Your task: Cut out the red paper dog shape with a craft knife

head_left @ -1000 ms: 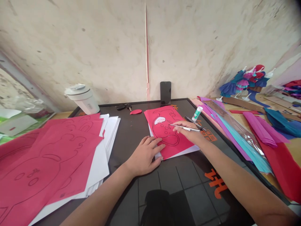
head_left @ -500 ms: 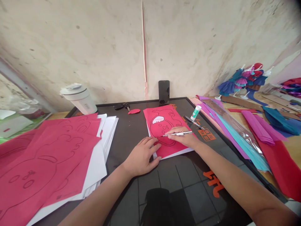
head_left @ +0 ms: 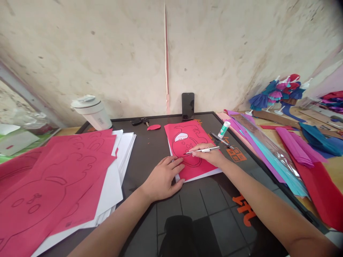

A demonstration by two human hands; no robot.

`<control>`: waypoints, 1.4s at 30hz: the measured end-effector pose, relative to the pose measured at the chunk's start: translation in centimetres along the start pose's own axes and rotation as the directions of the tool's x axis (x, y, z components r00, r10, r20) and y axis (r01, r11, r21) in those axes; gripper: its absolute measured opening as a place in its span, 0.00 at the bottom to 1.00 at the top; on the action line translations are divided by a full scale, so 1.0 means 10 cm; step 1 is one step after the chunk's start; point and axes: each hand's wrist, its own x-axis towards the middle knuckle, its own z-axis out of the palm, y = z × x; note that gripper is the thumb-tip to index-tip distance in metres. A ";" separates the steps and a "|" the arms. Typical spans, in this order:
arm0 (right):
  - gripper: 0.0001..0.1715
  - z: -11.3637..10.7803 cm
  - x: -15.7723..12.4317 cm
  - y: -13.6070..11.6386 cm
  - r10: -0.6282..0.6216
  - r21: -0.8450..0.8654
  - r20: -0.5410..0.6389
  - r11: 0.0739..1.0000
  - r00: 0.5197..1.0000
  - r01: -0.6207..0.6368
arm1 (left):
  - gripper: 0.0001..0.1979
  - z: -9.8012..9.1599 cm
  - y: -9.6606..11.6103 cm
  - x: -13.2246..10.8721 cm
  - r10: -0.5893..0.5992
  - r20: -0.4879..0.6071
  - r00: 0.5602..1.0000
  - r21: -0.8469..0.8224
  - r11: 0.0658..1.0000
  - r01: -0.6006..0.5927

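Craft workspace against a stained wall (head_left: 120, 53) — red outlined sheets (head_left: 191, 137), glue stick (head_left: 224, 129), folded coloured paper (head_left: 294, 147), little ruffled dresses (head_left: 276, 93) on white stands (head_left: 249, 112).

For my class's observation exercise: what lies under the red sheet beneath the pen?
White paper shows along the near edge of the red sheet. Whatever lies under its middle is covered, so I cannot count layers.

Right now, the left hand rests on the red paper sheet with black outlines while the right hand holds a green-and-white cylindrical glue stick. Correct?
Not quite: in the head view, the right hand holds a slim silver-and-white pen-like tool; the glue stick stands unheld. The left hand does rest on the red paper sheet.
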 end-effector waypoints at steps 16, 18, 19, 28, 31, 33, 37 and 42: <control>0.16 0.06 0.02 0.03 0.020 -0.001 0.041 1.000 0.999 -0.020 | 0.18 0.01 0.00 -0.01 -0.005 -0.004 1.000 -0.001 1.000 0.005; 0.15 0.06 0.02 0.03 0.030 0.004 0.045 1.000 0.999 -0.030 | 0.19 0.01 0.00 -0.01 -0.003 -0.003 1.000 0.003 1.000 0.003; 0.15 0.06 0.02 0.03 0.035 0.006 0.045 0.999 0.998 -0.035 | 0.19 0.01 0.00 -0.01 -0.002 -0.002 1.000 0.006 1.000 0.002; 0.13 0.07 0.02 0.02 0.048 0.022 0.043 0.999 0.998 -0.049 | 0.19 0.03 -0.01 -0.01 0.015 -0.013 1.000 0.021 1.000 -0.015; 0.12 0.07 0.02 0.02 0.047 0.024 0.043 0.999 0.998 -0.048 | 0.19 0.03 -0.01 -0.02 0.019 -0.022 1.000 0.020 1.000 -0.018; 0.12 0.06 0.02 0.02 0.044 0.016 0.048 0.999 0.998 -0.045 | 0.19 0.03 -0.01 -0.02 0.018 -0.024 1.000 0.033 0.999 -0.017; 0.13 0.05 0.02 0.00 0.050 0.016 0.051 0.999 0.997 -0.051 | 0.18 0.02 0.00 -0.01 0.000 -0.012 1.000 0.063 0.998 0.001; 0.13 0.04 0.03 0.01 0.048 0.027 0.033 0.998 0.998 -0.049 | 0.18 0.01 0.01 0.00 -0.009 0.016 1.000 0.065 0.998 0.008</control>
